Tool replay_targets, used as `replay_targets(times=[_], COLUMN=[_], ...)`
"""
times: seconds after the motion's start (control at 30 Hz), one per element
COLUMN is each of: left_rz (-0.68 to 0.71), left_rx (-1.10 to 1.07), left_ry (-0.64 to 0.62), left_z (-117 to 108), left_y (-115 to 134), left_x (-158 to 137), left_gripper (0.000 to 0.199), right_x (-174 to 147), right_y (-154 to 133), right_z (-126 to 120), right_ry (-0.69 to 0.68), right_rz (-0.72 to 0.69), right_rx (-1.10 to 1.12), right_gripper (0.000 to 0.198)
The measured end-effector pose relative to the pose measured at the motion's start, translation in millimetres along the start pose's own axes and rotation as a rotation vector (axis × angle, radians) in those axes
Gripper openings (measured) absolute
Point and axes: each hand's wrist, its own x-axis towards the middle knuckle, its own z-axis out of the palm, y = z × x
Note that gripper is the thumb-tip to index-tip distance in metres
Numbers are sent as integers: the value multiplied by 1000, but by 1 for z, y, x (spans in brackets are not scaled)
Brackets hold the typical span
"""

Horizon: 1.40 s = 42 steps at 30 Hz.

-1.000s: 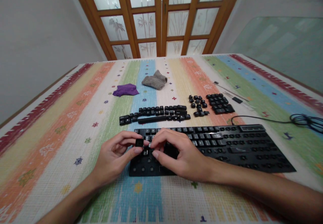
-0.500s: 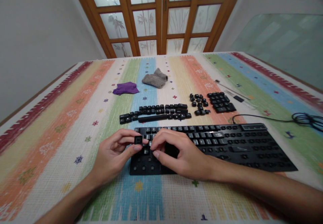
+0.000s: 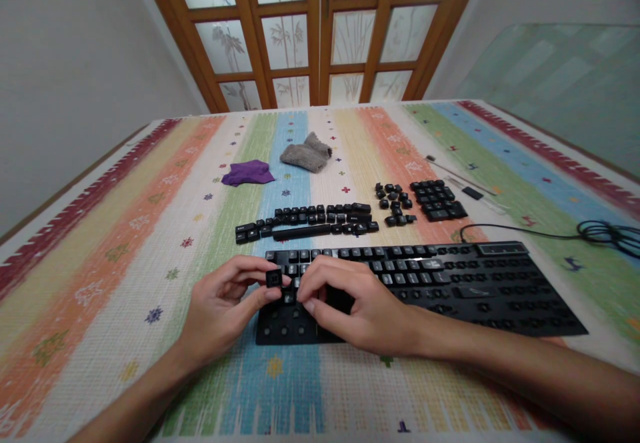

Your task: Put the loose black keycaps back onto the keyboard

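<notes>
A black keyboard [image 3: 480, 293] lies on the table with its upper rows capped and many bare key posts below and at the right. Over its left end, my left hand [image 3: 220, 306] pinches a black keycap [image 3: 273, 278], hollow underside facing me. Beside it my right hand [image 3: 357, 303] is curled low over the keys, thumb and fingertips closed together; whatever is between them is hidden. Behind the keyboard lie rows of loose keycaps [image 3: 320, 218], among them a long space bar [image 3: 302, 232].
More loose keycaps form a small cluster [image 3: 394, 203] and a block [image 3: 439, 201] at the back right. A thin brush-like stick [image 3: 463, 175] lies beyond them. A coiled cable [image 3: 610, 235] is at the right. A purple cloth [image 3: 249, 172] and a grey cloth [image 3: 307, 153] lie farther back.
Both hands stay in nearly the same place, still over the keyboard's left end. The view has shifted very slightly; the loose keycaps lie as before.
</notes>
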Motion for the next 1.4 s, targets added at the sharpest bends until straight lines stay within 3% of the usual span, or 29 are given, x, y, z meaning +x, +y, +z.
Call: replay_targets(times=[0.3, 0.43, 0.57, 0.77, 1.0, 1.4], left_rz=[-22, -8, 14, 4, 21, -29], left_rx=[43, 51, 67, 170, 173, 105], left_ry=[-9, -39, -201, -410, -385, -461], left_z=[-1, -3, -4, -2, -2, 6], left_y=[-2, -4, -5, 1, 2, 6], left_x=[0, -1, -2, -2, -5, -6], left_gripper=[15, 17, 9, 14, 16, 39], right_x=[-1, 0, -1, -2, -2, -3], right_y=[-1, 0, 4, 4, -3, -10], right_z=[-1, 0, 0, -1, -1, 8], right_ry=[2, 44, 34, -48, 17, 143], right_rz=[-2, -66, -171, -222, -219, -254], right_rx=[-3, -14, -80, -113, -206, -329], right_gripper=[11, 24, 35, 22, 20, 35])
